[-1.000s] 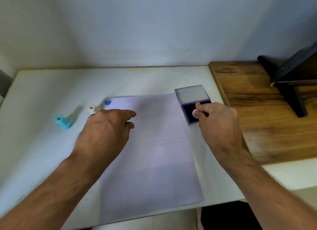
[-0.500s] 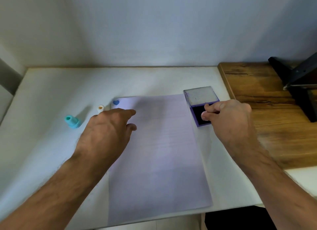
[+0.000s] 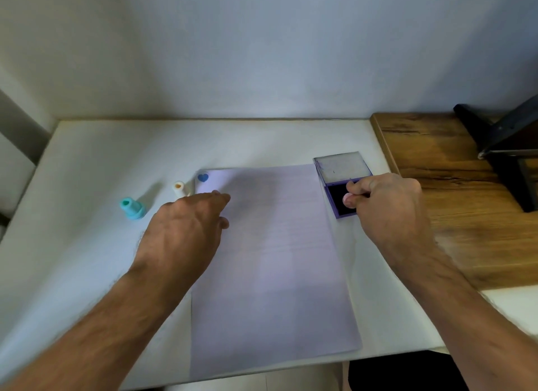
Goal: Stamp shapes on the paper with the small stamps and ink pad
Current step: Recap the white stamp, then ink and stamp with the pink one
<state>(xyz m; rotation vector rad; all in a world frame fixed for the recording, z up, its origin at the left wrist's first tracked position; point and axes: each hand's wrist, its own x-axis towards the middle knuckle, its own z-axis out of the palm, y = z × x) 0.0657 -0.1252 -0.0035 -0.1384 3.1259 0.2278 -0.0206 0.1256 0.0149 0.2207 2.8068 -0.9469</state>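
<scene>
Both hands are over the white desk point(image 3: 87, 163): the right hand point(image 3: 387, 207) is curled above the open ink pad point(image 3: 339, 200), thumb and fingers pinched together as if round a small stamp, though the stamp itself is hidden inside the grip, so what it holds cannot be told for certain. The left hand point(image 3: 186, 230) lies flat and relaxed, fingers straight, on the upper left part of the paper point(image 3: 270, 274), steadying it. That sheet lies lengthwise in the middle of the desk, with the ink pad just beside its top right corner, lid folded back. One blue heart print point(image 3: 203, 177) already sits in the paper's top left corner. A teal stamp point(image 3: 132, 208) and a white stamp point(image 3: 180, 187) stand on the desk to the left of the sheet. Inking looks to be the step in hand. Next, the inked face likely has to be lifted straight off the pad, carried across to a bare part of the sheet and pressed down squarely while the left hand keeps the paper from sliding.
</scene>
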